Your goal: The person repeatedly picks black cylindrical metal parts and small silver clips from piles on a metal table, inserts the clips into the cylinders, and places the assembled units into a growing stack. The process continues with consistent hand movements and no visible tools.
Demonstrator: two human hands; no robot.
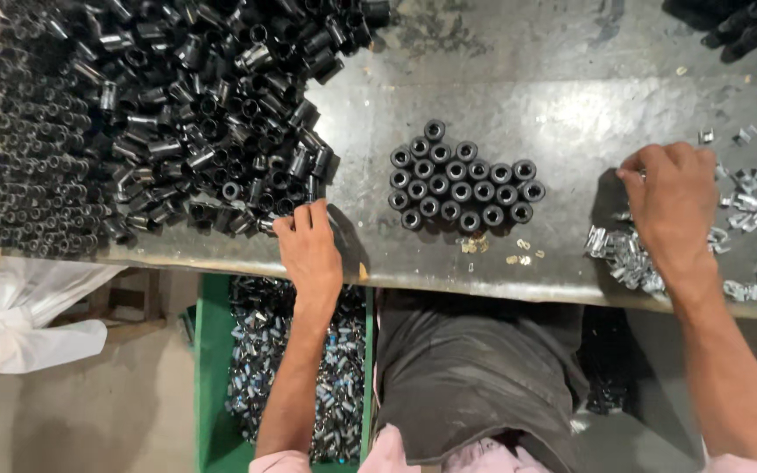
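Grey workbench (571,96): left hand (310,247) pinches black tubes (151,131), right hand (672,206) claws metal clips (628,254)

Not much packaging to be seen here tbh. One white plastic bag (19,320) is slumped at the lower left, under the bench edge, crumpled. No labels, signs or screens are spotted anywhere.

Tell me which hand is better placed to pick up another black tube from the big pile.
Left. The left hand already rests at the near edge of the pile of black tubes, while the right hand is far across the table, over the small metal clips.
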